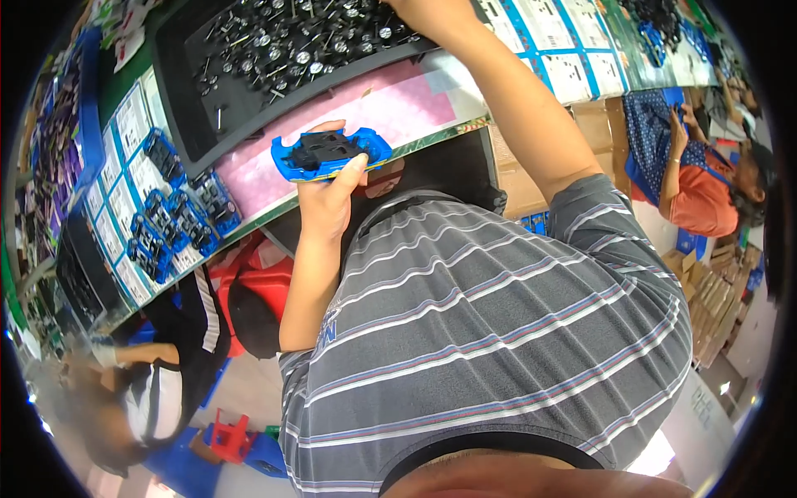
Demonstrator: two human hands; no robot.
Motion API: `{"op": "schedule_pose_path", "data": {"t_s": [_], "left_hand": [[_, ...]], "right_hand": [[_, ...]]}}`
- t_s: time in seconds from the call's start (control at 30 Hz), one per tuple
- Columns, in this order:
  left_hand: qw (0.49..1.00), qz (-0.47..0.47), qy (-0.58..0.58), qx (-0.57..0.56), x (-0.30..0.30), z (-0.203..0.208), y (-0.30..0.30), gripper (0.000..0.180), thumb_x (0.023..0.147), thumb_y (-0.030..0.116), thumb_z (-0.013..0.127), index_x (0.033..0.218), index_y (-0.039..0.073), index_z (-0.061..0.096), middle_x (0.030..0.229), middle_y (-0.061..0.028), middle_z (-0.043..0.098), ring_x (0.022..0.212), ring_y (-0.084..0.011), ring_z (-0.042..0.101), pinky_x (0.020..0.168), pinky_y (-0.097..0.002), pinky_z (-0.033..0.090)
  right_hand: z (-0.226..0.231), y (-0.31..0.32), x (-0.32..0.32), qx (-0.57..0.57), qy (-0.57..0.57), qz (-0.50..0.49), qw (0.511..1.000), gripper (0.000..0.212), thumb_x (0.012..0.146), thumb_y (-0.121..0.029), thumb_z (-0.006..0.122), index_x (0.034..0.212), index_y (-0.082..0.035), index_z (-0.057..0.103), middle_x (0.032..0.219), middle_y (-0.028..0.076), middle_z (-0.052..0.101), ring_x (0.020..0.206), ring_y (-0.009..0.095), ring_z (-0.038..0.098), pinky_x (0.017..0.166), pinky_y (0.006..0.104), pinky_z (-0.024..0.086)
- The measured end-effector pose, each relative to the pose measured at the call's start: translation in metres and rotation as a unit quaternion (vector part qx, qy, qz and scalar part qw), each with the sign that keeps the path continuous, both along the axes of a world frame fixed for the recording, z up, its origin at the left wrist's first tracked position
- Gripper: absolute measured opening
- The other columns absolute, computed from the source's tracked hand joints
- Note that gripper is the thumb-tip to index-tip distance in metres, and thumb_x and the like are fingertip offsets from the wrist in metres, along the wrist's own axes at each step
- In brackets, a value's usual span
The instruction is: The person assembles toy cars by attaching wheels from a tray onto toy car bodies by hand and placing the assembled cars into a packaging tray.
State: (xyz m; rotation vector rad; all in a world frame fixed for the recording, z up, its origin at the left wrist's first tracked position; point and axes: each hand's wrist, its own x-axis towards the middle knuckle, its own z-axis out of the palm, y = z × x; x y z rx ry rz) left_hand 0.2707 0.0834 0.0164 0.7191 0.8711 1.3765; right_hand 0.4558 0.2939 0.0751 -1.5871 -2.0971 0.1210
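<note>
My left hand [330, 197] grips a blue plastic toy car body [309, 174] above the bench edge, thumb over the near side. The shell lies hollow side up, with a black plastic part [325, 148] inside it. At the top of the view my right hand [432, 15] is over the right end of a black tray [176, 112]. Its fingers are cut off by the picture's upper edge, so whether they hold anything is hidden. Heaped in the tray are many small wheels on metal axles [303, 60].
Several blue car bodies with black parts [173, 220] lie on the bench to the left. Pink sheeting [257, 178] covers the bench before the tray. Printed sheets [573, 41] line the right side. One co-worker [697, 195] is at the right, another [149, 382] at the lower left.
</note>
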Motion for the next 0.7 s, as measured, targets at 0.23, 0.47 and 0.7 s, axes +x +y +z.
{"op": "schedule_pose_path", "data": {"t_s": [0.23, 0.47, 0.7], "left_hand": [[0.996, 0.093, -0.016, -0.003, -0.012, -0.006, -0.004, 0.045, 0.085, 0.002, 0.073, 0.124, 0.002, 0.049, 0.102, -0.0082, 0.063, 0.082, -0.0168, 0.066, 0.074, -0.0302, 0.056], [0.998, 0.019, 0.02, 0.048, -0.013, -0.007, 0.008, 0.049, 0.081, 0.0, 0.077, 0.122, 0.002, 0.049, 0.105, -0.0091, 0.063, 0.084, -0.0166, 0.066, 0.076, -0.0301, 0.056], [0.997, -0.011, 0.034, 0.071, -0.004, -0.012, 0.011, 0.057, 0.077, 0.004, 0.082, 0.124, 0.001, 0.049, 0.115, -0.0094, 0.061, 0.104, -0.0171, 0.063, 0.093, -0.0322, 0.051]], "right_hand": [[0.009, -0.04, 0.012, 0.003, 0.196, 0.078, 0.977, 0.013, 0.08, -0.009, 0.073, 0.09, 0.0, 0.07, 0.096, 0.015, 0.063, 0.084, 0.027, 0.064, 0.072, 0.0357, 0.051], [0.019, -0.127, 0.004, -0.055, 0.247, 0.306, 0.918, 0.02, 0.077, -0.01, 0.077, 0.093, -0.004, 0.067, 0.116, 0.015, 0.064, 0.108, 0.033, 0.061, 0.092, 0.0387, 0.049], [0.011, -0.135, 0.005, -0.135, 0.176, 0.317, 0.922, 0.054, 0.073, -0.013, 0.082, 0.121, -0.004, 0.058, 0.119, 0.015, 0.064, 0.11, 0.033, 0.061, 0.094, 0.0388, 0.049]]}}
